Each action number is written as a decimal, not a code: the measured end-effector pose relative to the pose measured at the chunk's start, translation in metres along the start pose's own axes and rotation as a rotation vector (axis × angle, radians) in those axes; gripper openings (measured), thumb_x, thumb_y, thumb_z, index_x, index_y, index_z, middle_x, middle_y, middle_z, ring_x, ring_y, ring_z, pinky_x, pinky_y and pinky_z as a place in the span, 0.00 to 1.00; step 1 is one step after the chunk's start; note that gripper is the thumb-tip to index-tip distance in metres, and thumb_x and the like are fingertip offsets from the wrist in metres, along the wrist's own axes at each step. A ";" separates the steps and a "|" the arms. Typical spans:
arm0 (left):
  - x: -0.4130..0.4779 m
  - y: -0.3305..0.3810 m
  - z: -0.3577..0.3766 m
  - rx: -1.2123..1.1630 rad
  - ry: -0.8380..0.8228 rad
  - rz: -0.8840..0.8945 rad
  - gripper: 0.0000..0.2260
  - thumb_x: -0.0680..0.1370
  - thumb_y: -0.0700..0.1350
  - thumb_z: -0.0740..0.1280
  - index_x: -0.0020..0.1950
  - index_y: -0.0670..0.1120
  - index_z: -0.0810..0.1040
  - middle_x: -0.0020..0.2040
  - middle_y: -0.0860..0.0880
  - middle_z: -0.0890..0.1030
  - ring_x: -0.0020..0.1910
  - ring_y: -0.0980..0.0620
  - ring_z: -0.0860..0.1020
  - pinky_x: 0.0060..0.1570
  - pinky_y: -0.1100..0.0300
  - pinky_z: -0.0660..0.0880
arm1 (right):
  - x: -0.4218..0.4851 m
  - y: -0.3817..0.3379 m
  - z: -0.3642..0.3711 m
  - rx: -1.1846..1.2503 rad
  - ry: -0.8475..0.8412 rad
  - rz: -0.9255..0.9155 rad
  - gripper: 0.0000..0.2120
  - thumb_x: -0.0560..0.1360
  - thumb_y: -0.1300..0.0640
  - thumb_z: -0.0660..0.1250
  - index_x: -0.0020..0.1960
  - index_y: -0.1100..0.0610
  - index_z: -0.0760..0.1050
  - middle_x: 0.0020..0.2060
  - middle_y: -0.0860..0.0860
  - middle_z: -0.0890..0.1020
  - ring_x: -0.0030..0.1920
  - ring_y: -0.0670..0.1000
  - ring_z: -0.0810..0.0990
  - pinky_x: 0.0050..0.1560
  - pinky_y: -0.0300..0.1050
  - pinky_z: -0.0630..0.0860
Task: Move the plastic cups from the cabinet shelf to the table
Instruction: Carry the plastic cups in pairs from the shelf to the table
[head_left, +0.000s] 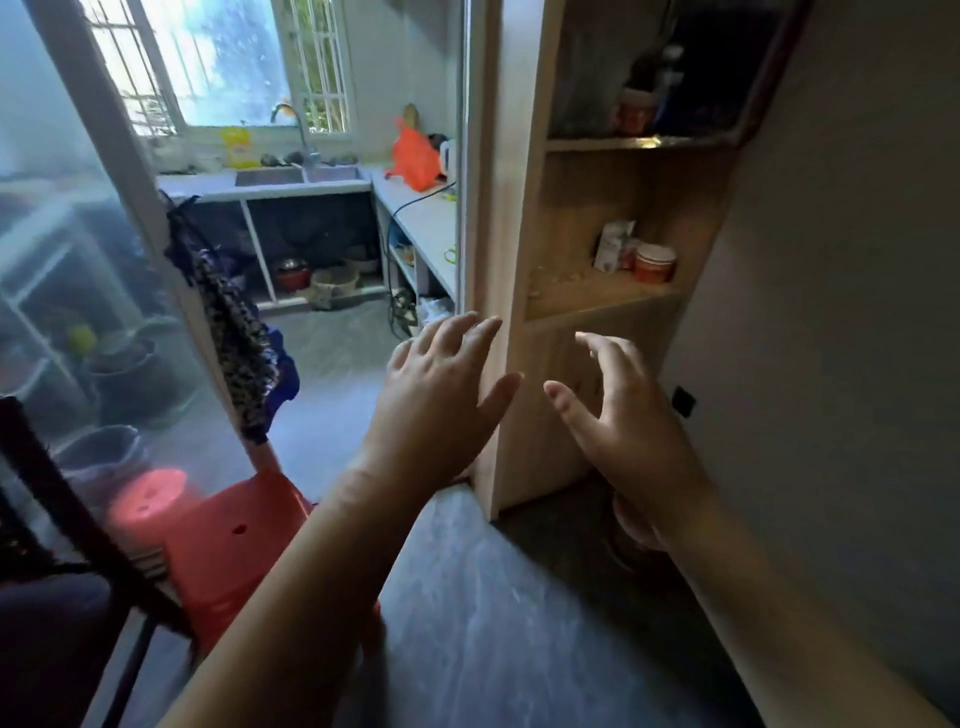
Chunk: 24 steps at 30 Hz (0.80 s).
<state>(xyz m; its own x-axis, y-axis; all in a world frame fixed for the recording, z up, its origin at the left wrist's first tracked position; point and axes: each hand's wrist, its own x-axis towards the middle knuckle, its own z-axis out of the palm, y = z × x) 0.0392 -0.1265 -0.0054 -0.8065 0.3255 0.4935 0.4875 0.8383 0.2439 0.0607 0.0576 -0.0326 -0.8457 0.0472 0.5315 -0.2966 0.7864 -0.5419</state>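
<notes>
A red and white plastic cup stands at the back right of the middle shelf of a tall wooden cabinet. A white carton stands to its left. On the upper shelf another red cup sits in shadow among dark bottles. My left hand is raised in front of the cabinet's left side, fingers spread and holding nothing. My right hand hovers below the middle shelf with fingers loosely spread and holds nothing. Both hands are short of the cups. No table is in view.
A stack of red plastic stools stands at lower left beside a dark chair frame. Through the doorway lie a kitchen counter with a sink and an orange bag. A grey wall borders the cabinet on the right.
</notes>
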 end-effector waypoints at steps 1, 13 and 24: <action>0.014 0.008 0.008 -0.007 -0.003 0.022 0.26 0.77 0.60 0.56 0.72 0.50 0.64 0.71 0.49 0.68 0.71 0.49 0.63 0.67 0.52 0.59 | 0.007 0.011 -0.005 -0.007 0.016 0.014 0.26 0.76 0.46 0.65 0.69 0.57 0.67 0.64 0.53 0.72 0.63 0.49 0.71 0.60 0.35 0.64; 0.169 0.002 0.150 -0.096 -0.017 0.094 0.24 0.77 0.58 0.60 0.70 0.49 0.66 0.69 0.48 0.70 0.70 0.48 0.66 0.65 0.49 0.64 | 0.129 0.153 0.026 -0.066 0.035 0.157 0.29 0.75 0.42 0.63 0.72 0.53 0.63 0.68 0.49 0.68 0.67 0.46 0.67 0.60 0.38 0.62; 0.299 -0.037 0.277 -0.118 -0.133 0.019 0.27 0.78 0.57 0.59 0.74 0.48 0.59 0.73 0.46 0.65 0.72 0.48 0.62 0.68 0.53 0.62 | 0.247 0.270 0.076 -0.082 -0.015 0.280 0.28 0.75 0.44 0.64 0.72 0.54 0.63 0.68 0.50 0.68 0.68 0.47 0.67 0.61 0.38 0.62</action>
<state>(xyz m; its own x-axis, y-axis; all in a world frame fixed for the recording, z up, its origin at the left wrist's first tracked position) -0.3124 0.0606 -0.0978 -0.8301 0.4022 0.3861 0.5326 0.7771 0.3354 -0.2620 0.2346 -0.0970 -0.8961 0.2609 0.3591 -0.0147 0.7912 -0.6114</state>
